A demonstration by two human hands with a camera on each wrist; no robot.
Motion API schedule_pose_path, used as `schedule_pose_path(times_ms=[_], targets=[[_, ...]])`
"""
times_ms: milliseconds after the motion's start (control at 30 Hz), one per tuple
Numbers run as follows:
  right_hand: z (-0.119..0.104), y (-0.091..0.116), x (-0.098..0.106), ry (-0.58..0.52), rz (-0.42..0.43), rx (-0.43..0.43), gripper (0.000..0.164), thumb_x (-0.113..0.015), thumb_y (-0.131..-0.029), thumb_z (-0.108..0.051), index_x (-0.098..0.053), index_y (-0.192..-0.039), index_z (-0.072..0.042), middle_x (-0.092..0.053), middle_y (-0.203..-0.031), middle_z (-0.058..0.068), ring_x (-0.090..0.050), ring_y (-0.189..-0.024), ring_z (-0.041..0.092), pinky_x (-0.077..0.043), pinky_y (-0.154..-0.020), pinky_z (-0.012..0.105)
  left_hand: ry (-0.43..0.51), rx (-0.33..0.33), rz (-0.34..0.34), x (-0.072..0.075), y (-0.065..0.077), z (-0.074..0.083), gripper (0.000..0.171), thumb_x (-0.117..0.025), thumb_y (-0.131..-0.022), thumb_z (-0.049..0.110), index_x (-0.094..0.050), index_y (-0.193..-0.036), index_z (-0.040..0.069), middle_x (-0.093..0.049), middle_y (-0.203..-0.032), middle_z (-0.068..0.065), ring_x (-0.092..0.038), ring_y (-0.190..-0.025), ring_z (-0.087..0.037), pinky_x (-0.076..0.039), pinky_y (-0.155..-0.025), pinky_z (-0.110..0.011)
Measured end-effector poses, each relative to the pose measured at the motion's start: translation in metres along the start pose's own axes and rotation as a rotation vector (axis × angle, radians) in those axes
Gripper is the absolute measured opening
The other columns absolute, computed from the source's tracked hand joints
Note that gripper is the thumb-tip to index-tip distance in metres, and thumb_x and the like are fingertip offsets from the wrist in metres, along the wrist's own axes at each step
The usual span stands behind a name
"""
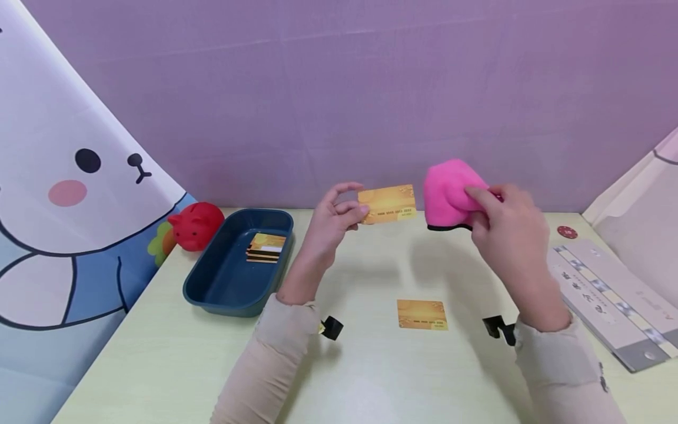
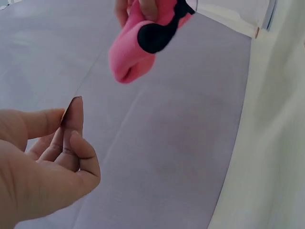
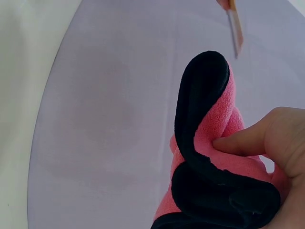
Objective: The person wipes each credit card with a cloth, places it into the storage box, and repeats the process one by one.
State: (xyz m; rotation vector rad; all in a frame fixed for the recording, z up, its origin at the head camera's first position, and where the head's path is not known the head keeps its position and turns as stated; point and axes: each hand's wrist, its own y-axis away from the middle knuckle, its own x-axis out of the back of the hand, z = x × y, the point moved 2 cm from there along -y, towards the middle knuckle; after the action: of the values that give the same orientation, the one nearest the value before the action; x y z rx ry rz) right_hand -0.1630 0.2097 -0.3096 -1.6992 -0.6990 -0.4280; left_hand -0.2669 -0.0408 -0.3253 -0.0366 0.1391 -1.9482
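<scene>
In the head view my left hand (image 1: 329, 222) pinches a gold bank card (image 1: 389, 204) between thumb and fingers, raised above the table. The left wrist view shows that card (image 2: 68, 109) nearly edge-on at the fingertips. To its right, my right hand (image 1: 509, 235) grips a bunched pink cloth (image 1: 449, 191) with a black edge, also held up. Seen from the right wrist, the cloth (image 3: 214, 136) hangs in folds, its black edging (image 3: 187, 114) curling towards the camera. A small gap separates card and cloth. A second gold card (image 1: 422, 314) lies flat on the table between the forearms.
A dark blue tray (image 1: 225, 291) on the left holds a small stack of cards (image 1: 265, 247). Beside it is a red piggy bank (image 1: 197, 227). At the right lie a red poker chip (image 1: 567, 232) and a flat grey box or folder (image 1: 609, 294). A purple cloth backdrop (image 1: 328, 106) rises behind.
</scene>
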Motion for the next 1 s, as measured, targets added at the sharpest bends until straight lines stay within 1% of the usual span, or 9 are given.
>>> schedule_pose_path(times_ms=[133,300,433,533,600,700,800,900,1000], targets=[[0.001,-0.001,0.003,-0.021,0.009,-0.018,0.038,-0.058,-0.085,0.001,-0.074,-0.117,-0.012,-0.064,-0.104,0.024,-0.056,-0.090,0.046,-0.041,-0.065,0.061,-0.046,0.002,-0.031,-0.001,-0.001,-0.002,0.027,-0.062,-0.099,0.008,-0.067,-0.125,0.008,-0.069,-0.106,0.000,-0.061,-0.091,-0.018,-0.051,-0.079,-0.027],[-0.002,-0.001,0.006,-0.036,0.016,-0.016,0.038,-0.058,-0.086,0.001,-0.074,-0.117,-0.012,-0.064,-0.105,0.024,-0.055,-0.090,0.045,-0.041,-0.065,0.060,-0.107,0.011,-0.130,-0.004,-0.001,-0.003,0.042,-0.057,-0.098,0.001,-0.059,-0.139,0.011,-0.054,-0.141,-0.003,-0.060,-0.112,-0.018,-0.052,-0.088,-0.026],[-0.004,-0.001,0.008,-0.043,0.007,-0.025,0.038,-0.057,-0.086,0.002,-0.074,-0.118,-0.011,-0.064,-0.106,0.024,-0.055,-0.091,0.045,-0.041,-0.067,0.059,-0.129,-0.033,-0.147,-0.007,0.000,-0.004,0.036,-0.058,-0.099,0.002,-0.062,-0.135,0.009,-0.062,-0.129,-0.007,-0.064,-0.110,-0.023,-0.054,-0.090,-0.029],[-0.005,-0.001,0.009,-0.052,0.009,-0.025,0.038,-0.058,-0.086,0.002,-0.074,-0.118,-0.010,-0.064,-0.106,0.024,-0.055,-0.091,0.045,-0.041,-0.067,0.059,-0.164,-0.061,-0.106,-0.007,0.000,-0.007,0.023,-0.061,-0.101,0.016,-0.070,-0.120,0.008,-0.067,-0.095,-0.006,-0.065,-0.086,-0.020,-0.054,-0.078,-0.029],[-0.006,-0.001,0.009,-0.058,0.016,-0.018,0.038,-0.058,-0.086,0.002,-0.074,-0.118,-0.010,-0.064,-0.106,0.024,-0.055,-0.091,0.045,-0.041,-0.067,0.059,-0.201,-0.072,-0.075,-0.007,0.001,-0.009,0.020,-0.063,-0.100,0.023,-0.072,-0.106,0.007,-0.058,-0.079,-0.002,-0.054,-0.070,-0.016,-0.046,-0.066,-0.027],[-0.007,-0.001,0.010,-0.065,0.027,-0.008,0.037,-0.058,-0.086,0.002,-0.074,-0.118,-0.010,-0.064,-0.106,0.025,-0.055,-0.091,0.045,-0.041,-0.066,0.058,-0.249,-0.080,-0.041,-0.007,0.001,-0.011,0.025,-0.064,-0.099,0.029,-0.068,-0.093,0.005,-0.044,-0.072,-0.001,-0.038,-0.064,-0.017,-0.032,-0.059,-0.028],[-0.009,-0.001,0.011,-0.067,0.037,0.002,0.036,-0.059,-0.087,0.001,-0.074,-0.117,-0.009,-0.064,-0.105,0.025,-0.056,-0.090,0.045,-0.042,-0.066,0.058,-0.268,-0.068,-0.037,-0.008,0.000,-0.013,0.024,-0.061,-0.101,0.028,-0.064,-0.095,0.005,-0.047,-0.077,-0.002,-0.041,-0.069,-0.018,-0.036,-0.062,-0.026],[-0.013,-0.001,0.012,-0.068,0.048,0.032,0.034,-0.060,-0.087,-0.001,-0.075,-0.116,-0.009,-0.065,-0.104,0.025,-0.056,-0.090,0.045,-0.043,-0.066,0.057,-0.254,-0.053,-0.039,-0.010,0.000,-0.014,0.019,-0.058,-0.102,0.020,-0.065,-0.110,0.004,-0.056,-0.087,-0.003,-0.049,-0.076,-0.017,-0.045,-0.068,-0.025],[-0.020,-0.001,0.013,-0.081,0.057,0.087,0.033,-0.062,-0.087,0.000,-0.075,-0.115,-0.009,-0.065,-0.102,0.026,-0.057,-0.089,0.045,-0.045,-0.066,0.057,-0.223,-0.063,-0.027,-0.014,-0.001,-0.015,0.027,-0.061,-0.100,0.013,-0.062,-0.126,0.005,-0.061,-0.090,-0.006,-0.052,-0.077,-0.017,-0.046,-0.068,-0.024]])
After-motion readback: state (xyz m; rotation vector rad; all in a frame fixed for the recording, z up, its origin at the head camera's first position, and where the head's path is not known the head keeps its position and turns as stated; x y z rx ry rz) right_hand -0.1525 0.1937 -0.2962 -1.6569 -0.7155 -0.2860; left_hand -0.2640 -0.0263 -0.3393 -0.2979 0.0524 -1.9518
